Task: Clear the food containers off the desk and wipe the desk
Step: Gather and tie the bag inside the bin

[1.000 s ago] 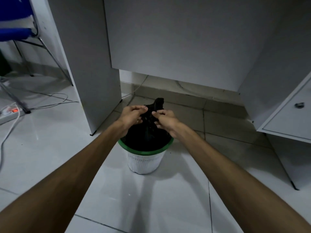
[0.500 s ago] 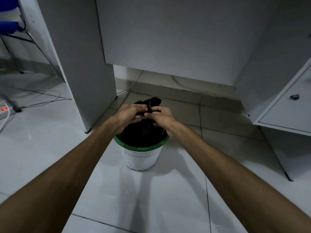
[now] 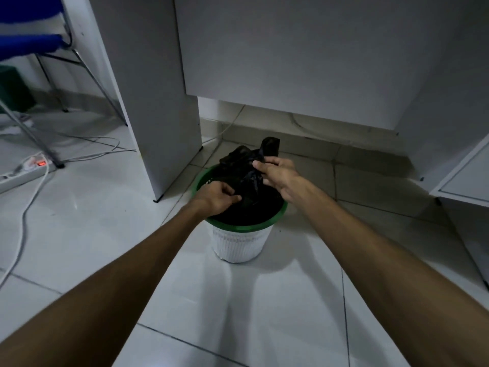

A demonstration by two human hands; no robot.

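A white waste bin with a green rim (image 3: 239, 229) stands on the tiled floor under the white desk (image 3: 304, 49). A black plastic bag (image 3: 246, 160) fills it, its gathered top sticking up at the far side. My right hand (image 3: 277, 173) pinches the bunched bag near its top. My left hand (image 3: 217, 197) grips the bag lower down at the bin's near-left edge. No food containers show; the bag's contents are hidden.
The desk's side panel (image 3: 158, 102) stands just left of the bin. A drawer unit (image 3: 465, 176) is at the right. A power strip with a lit red switch (image 3: 31, 168) and loose cables (image 3: 26, 221) lie on the floor at left, beside blue chair legs (image 3: 87, 67).
My hands, which were together at the bag's top, have parted: the left dropped to the bin's near-left edge, the right stays on the bunched top. The view shifted right.
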